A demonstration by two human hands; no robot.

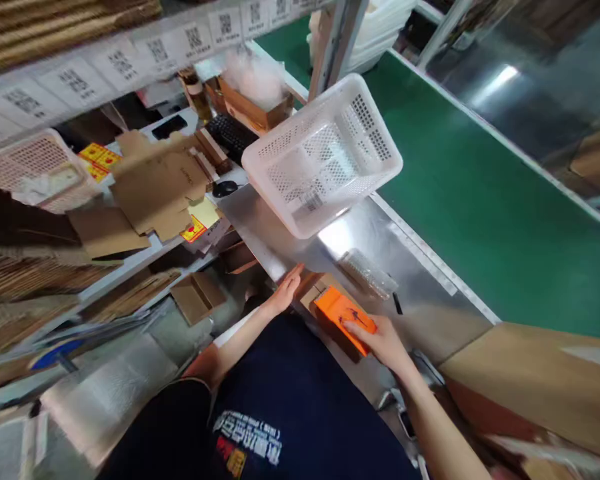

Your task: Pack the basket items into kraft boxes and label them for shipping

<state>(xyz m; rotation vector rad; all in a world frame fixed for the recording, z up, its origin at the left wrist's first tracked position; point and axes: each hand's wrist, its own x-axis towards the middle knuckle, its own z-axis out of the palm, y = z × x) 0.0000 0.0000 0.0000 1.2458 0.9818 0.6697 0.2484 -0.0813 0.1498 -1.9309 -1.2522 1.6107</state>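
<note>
My right hand [380, 341] grips an orange box [341, 315] at its near end, fingers wrapped over its top. The orange box sits partly inside a brown cardboard box [314, 288] at the near edge of the metal worktop [360, 237]. My left hand [286, 289] lies flat with fingers stretched out against the left side of that cardboard box. A clear plastic wrap [367, 273] lies just beyond the boxes. A white perforated plastic basket [323, 153] stands tilted on the worktop further away.
A green conveyor belt [480, 193] runs along the right. Flat cardboard blanks [155, 180] and yellow labels lie on shelves at left, with a keyboard [230, 133] and mouse [225, 189]. A large cardboard carton [540, 387] stands at near right.
</note>
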